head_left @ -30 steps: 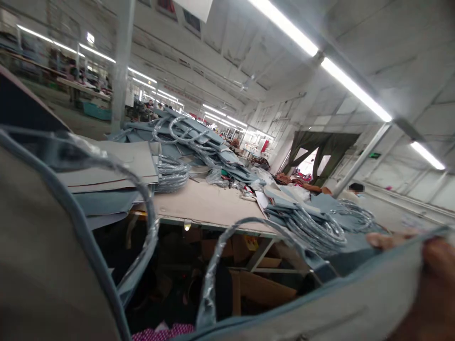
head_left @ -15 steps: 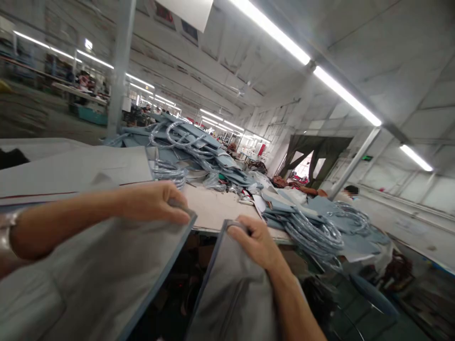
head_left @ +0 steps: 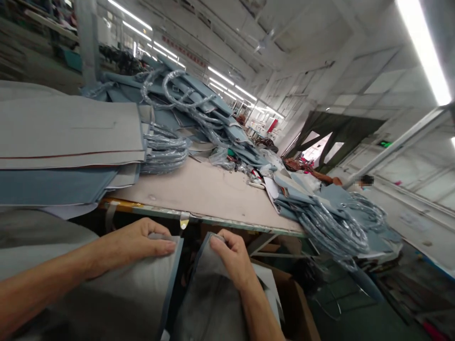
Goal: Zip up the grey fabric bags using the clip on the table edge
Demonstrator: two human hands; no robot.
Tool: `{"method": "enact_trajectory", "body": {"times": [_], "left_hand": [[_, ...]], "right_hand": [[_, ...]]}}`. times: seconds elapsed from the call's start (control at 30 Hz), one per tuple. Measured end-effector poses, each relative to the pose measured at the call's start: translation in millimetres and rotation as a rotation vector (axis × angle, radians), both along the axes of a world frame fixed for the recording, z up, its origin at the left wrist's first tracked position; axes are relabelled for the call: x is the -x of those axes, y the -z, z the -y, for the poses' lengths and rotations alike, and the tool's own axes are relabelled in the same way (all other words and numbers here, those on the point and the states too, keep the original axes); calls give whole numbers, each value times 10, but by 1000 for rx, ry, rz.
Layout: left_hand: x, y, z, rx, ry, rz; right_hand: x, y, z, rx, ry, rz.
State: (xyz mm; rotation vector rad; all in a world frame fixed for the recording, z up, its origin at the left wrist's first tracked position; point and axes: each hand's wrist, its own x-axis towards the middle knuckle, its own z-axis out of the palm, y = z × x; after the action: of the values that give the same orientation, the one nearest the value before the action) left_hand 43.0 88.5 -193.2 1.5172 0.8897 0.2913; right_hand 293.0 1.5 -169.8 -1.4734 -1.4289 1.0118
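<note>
Left hand [head_left: 137,244] and right hand [head_left: 236,260] pinch the left panel [head_left: 131,298] and right panel [head_left: 213,303], lower frame.
Thumb and fingers nip each top corner, a dark gap between; facing edges slant down-left, lower ends cut off. Beyond, the table [head_left: 199,189] shows bare top between the left pile [head_left: 71,132] and right pile [head_left: 320,220].

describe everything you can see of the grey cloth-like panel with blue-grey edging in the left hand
The grey cloth-like panel with blue-grey edging looks soft and matte, darker toward the bottom. The left hand pinches its upper corner, and the edging slants down from there along its right side. It hangs in front of the pale-topped table and runs out of the picture below. A dark gap parts it from the second grey panel in the right hand; any join lower down is not visible.
</note>
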Motion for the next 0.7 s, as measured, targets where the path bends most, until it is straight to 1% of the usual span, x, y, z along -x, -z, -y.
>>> {"method": "enact_trajectory", "body": {"times": [0.07, 0.13, 0.23, 0.3, 0.37, 0.4, 0.57, 0.63, 0.7], "left_hand": [[-57, 121, -49, 50, -1, 14], [-101, 235, -92, 83, 9, 17], [-102, 366, -165, 106, 19, -3], [-67, 407, -234, 111, 25, -25], [-27, 406, -324, 107, 32, -56], [-14, 392, -375, 108, 33, -74], [-41, 255, -620, 135, 2, -141], [-74, 212, -689, 116, -7, -170], [-100, 200, -733, 98, 1, -195]], "right_hand": [[9, 44, -92, 8, -36, -29], [36, 135, -187, 50, -96, -57], [54, 348, -322, 150, -159, -140], [31, 483, -398, 209, -176, -197], [-3, 560, -462, 250, -195, -240], [-18, 571, -493, 269, -215, -252], [-16, 502, -664, 340, -303, -209], [1, 505, -738, 338, -318, -192], [8, 539, -802, 346, -330, -177]]}}
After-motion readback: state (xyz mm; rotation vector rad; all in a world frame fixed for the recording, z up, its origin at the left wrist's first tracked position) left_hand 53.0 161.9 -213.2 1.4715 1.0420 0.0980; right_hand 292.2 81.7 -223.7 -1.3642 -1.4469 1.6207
